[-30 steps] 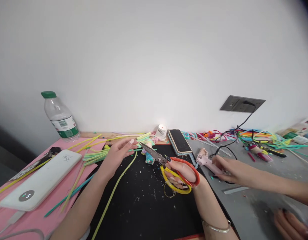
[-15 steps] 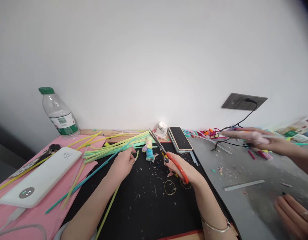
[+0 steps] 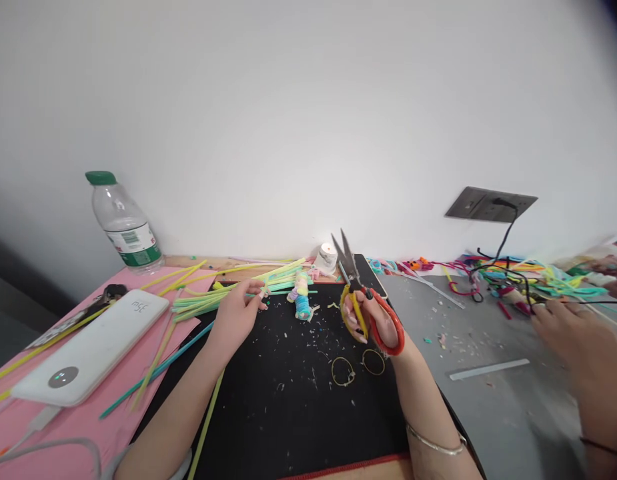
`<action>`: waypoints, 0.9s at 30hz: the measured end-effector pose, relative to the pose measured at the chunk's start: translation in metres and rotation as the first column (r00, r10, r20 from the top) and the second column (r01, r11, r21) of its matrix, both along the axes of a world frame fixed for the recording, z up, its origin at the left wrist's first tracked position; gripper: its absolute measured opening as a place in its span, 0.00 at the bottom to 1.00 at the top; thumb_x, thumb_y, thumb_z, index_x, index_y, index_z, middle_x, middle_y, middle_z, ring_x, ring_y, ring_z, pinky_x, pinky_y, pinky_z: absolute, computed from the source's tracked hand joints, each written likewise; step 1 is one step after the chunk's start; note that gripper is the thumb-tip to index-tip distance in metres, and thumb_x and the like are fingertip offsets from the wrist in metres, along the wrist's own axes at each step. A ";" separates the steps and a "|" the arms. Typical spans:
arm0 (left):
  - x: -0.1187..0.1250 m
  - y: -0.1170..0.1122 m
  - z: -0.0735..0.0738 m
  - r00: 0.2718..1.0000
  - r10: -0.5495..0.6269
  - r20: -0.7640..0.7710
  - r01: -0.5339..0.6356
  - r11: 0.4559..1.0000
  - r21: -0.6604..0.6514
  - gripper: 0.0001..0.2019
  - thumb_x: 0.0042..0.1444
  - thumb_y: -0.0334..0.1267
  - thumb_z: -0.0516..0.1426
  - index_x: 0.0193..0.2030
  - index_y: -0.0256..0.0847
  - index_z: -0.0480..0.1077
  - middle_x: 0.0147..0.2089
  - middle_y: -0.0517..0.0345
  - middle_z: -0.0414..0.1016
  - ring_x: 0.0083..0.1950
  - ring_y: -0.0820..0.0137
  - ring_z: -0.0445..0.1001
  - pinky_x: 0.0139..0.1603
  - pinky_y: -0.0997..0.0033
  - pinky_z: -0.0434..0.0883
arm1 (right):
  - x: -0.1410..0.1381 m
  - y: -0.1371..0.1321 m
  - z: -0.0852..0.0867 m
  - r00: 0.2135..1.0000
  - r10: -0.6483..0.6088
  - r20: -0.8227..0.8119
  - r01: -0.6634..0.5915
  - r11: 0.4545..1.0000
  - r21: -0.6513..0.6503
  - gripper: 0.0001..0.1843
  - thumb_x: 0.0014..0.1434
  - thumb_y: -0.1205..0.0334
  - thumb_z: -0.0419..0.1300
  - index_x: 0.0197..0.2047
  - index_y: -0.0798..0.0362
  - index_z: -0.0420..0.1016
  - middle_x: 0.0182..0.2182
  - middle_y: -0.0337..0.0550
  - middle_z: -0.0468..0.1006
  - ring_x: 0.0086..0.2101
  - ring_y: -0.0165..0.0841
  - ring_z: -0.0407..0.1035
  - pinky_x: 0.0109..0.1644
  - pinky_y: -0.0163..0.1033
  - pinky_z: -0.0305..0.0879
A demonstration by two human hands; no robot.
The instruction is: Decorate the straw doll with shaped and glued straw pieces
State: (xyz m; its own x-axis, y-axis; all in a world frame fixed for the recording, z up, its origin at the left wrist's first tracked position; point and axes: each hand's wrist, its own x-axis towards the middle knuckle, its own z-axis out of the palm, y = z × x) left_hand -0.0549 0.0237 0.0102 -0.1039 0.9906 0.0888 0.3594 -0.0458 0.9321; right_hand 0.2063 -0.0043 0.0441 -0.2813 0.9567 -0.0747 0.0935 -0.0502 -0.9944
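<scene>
Clearly, the right hand point(image 3: 381, 321) has its grip around red-and-yellow-handled metal scissors point(image 3: 355, 281), right of the blue-and-yellow fuzzy figure point(image 3: 302, 305); left of it, whether the left hand point(image 3: 238, 313) pinches something, I cannot tell.

Scissors point(image 3: 355, 279) open in the right grip point(image 3: 381, 323), 2 blades parted.
The 2 grey blades tilt up and away above the black mat point(image 3: 308, 427); 1 handle loop is yellow, 1 red. A long yellow-green fuzzy strand point(image 3: 207, 423) lies along the mat, its far end hidden behind the left forearm point(image 3: 188, 407).
</scene>
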 end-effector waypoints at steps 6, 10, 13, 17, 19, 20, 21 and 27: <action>-0.002 0.004 -0.007 0.950 0.062 -0.306 -0.032 0.994 0.100 0.16 0.53 0.30 0.47 0.49 0.40 0.64 0.40 0.53 0.75 0.32 0.65 0.77 0.42 0.62 0.71 | 0.004 0.005 0.003 0.854 -0.403 0.327 0.300 0.897 0.323 0.19 0.51 0.48 0.58 0.23 0.52 0.58 0.19 0.32 0.55 0.21 0.25 0.50 0.21 0.31 0.46; -0.001 0.000 0.000 0.922 0.193 -0.336 -0.105 0.959 0.261 0.20 0.55 0.35 0.50 0.55 0.37 0.61 0.52 0.43 0.70 0.49 0.56 0.73 0.51 0.55 0.67 | -0.015 0.003 -0.005 0.783 -0.439 0.440 0.238 0.866 0.440 0.17 0.51 0.51 0.59 0.21 0.53 0.60 0.18 0.33 0.58 0.21 0.25 0.50 0.24 0.32 0.46; 0.009 -0.009 0.009 0.989 0.061 -0.134 -0.020 0.959 0.282 0.21 0.56 0.45 0.53 0.54 0.38 0.64 0.52 0.46 0.71 0.50 0.58 0.72 0.49 0.60 0.69 | -0.036 -0.001 -0.017 0.761 -0.462 0.456 0.212 0.840 0.499 0.19 0.49 0.53 0.60 0.19 0.52 0.56 0.15 0.31 0.55 0.20 0.25 0.48 0.23 0.33 0.44; 0.030 -0.023 0.013 0.882 -0.403 0.245 0.393 0.915 0.093 0.23 0.57 0.47 0.53 0.57 0.40 0.64 0.55 0.49 0.72 0.51 0.62 0.72 0.53 0.62 0.68 | -0.062 -0.007 -0.031 0.806 -0.394 0.443 0.127 0.844 0.521 0.15 0.49 0.56 0.61 0.21 0.52 0.59 0.17 0.31 0.59 0.20 0.25 0.51 0.24 0.32 0.47; 0.039 -0.029 0.012 0.826 -0.458 0.327 0.464 0.884 0.067 0.22 0.58 0.47 0.53 0.57 0.41 0.65 0.58 0.51 0.70 0.57 0.61 0.69 0.57 0.63 0.66 | -0.070 -0.009 -0.034 0.815 -0.383 0.435 0.110 0.838 0.534 0.11 0.50 0.59 0.59 0.24 0.53 0.61 0.18 0.33 0.63 0.20 0.25 0.54 0.24 0.32 0.49; 0.042 -0.030 0.012 0.817 -0.453 0.358 0.466 0.883 0.055 0.22 0.58 0.47 0.53 0.56 0.41 0.66 0.58 0.52 0.69 0.58 0.61 0.67 0.59 0.63 0.64 | -0.073 -0.011 -0.034 0.818 -0.382 0.429 0.104 0.833 0.543 0.09 0.51 0.60 0.58 0.25 0.53 0.62 0.20 0.34 0.65 0.21 0.26 0.56 0.24 0.31 0.50; 0.043 -0.031 0.011 0.813 -0.432 0.392 0.453 0.891 0.042 0.21 0.58 0.47 0.53 0.56 0.41 0.67 0.59 0.52 0.69 0.59 0.60 0.67 0.60 0.63 0.63 | -0.075 -0.012 -0.034 0.823 -0.378 0.424 0.094 0.827 0.555 0.07 0.51 0.60 0.57 0.27 0.53 0.63 0.21 0.35 0.66 0.21 0.27 0.57 0.25 0.32 0.51; 0.043 -0.028 0.004 0.781 -0.257 0.570 0.348 0.936 -0.056 0.24 0.55 0.50 0.55 0.54 0.38 0.68 0.54 0.47 0.74 0.54 0.56 0.72 0.53 0.58 0.68 | -0.076 -0.016 -0.027 0.882 -0.195 0.429 -0.092 0.821 0.563 0.01 0.54 0.66 0.55 0.32 0.53 0.67 0.25 0.38 0.71 0.24 0.29 0.63 0.27 0.32 0.58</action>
State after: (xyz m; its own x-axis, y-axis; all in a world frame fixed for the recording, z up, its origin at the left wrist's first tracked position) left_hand -0.0120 -0.0046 0.0142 0.2180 0.9750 -0.0422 -0.2187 0.0910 0.9715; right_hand 0.1299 -0.0203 0.0172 -0.3019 0.8805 0.3655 0.5463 0.4740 -0.6906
